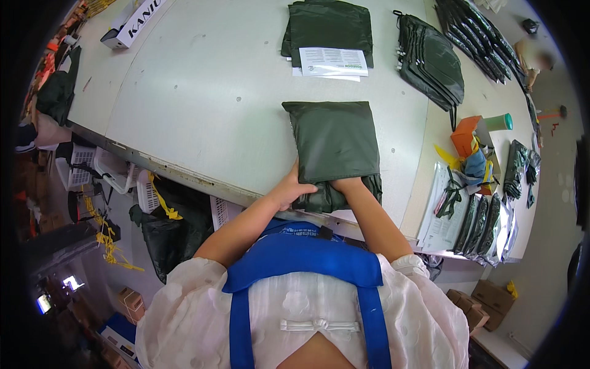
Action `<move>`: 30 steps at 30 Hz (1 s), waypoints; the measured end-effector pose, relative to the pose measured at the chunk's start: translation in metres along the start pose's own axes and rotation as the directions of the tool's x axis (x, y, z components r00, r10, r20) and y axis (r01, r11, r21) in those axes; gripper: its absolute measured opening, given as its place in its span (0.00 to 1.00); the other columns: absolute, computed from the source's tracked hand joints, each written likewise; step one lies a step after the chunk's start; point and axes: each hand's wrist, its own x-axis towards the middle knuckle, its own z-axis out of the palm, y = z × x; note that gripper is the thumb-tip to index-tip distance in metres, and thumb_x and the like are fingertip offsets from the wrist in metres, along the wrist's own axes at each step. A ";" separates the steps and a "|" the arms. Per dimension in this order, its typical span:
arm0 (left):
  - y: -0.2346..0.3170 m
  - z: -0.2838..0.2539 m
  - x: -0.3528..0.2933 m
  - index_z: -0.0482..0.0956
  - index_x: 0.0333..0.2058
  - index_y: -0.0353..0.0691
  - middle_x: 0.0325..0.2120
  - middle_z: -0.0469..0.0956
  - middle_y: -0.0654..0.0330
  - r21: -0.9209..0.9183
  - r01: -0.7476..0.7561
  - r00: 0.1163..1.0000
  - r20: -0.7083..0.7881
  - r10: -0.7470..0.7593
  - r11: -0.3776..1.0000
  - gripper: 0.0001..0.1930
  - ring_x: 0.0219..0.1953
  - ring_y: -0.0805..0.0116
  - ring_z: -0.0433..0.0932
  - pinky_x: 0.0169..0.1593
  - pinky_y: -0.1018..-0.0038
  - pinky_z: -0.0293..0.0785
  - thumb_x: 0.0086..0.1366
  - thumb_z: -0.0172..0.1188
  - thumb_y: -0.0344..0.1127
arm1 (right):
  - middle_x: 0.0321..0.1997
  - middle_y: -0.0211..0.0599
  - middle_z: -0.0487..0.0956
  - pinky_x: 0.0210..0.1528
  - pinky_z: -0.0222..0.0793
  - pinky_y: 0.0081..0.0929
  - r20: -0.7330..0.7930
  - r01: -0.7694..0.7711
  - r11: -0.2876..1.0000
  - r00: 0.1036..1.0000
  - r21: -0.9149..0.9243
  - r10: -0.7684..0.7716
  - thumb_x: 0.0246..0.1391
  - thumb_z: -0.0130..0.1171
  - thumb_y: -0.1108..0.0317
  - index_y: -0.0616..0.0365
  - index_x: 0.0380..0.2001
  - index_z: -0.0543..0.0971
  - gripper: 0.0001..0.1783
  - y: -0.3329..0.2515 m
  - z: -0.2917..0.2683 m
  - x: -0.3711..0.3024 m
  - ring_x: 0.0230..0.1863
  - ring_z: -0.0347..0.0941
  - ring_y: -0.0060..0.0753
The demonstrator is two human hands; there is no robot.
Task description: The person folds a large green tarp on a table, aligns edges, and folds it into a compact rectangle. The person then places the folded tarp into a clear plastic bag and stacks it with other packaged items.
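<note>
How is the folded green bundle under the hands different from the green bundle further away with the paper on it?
The near bundle lies bare on top; the far bundle carries a white printed sheet. The near bundle is touched at its near edge by the left hand and right hand; nobody touches the far bundle. The near bundle sits at the table edge; the far bundle lies deeper in. Both are dark green, folded flat.

Dark olive-green folded fabric bundle [335, 144]; pale grey worktable [203, 92]; orange cardboard box [465, 134]; teal plastic cup [501, 122]; bright blue apron [301, 255].
</note>
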 end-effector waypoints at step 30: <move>-0.001 0.014 -0.006 0.35 0.68 0.42 0.65 0.49 0.50 -0.158 0.003 0.993 -0.118 -0.022 0.987 0.55 0.67 0.57 0.50 0.66 0.67 0.50 0.48 0.63 0.21 | 0.58 0.45 0.71 0.64 0.54 0.44 -0.133 -0.027 0.996 0.991 -0.090 0.015 0.47 0.56 0.55 0.55 0.51 0.74 0.28 0.023 -0.027 -0.030 0.62 0.61 0.49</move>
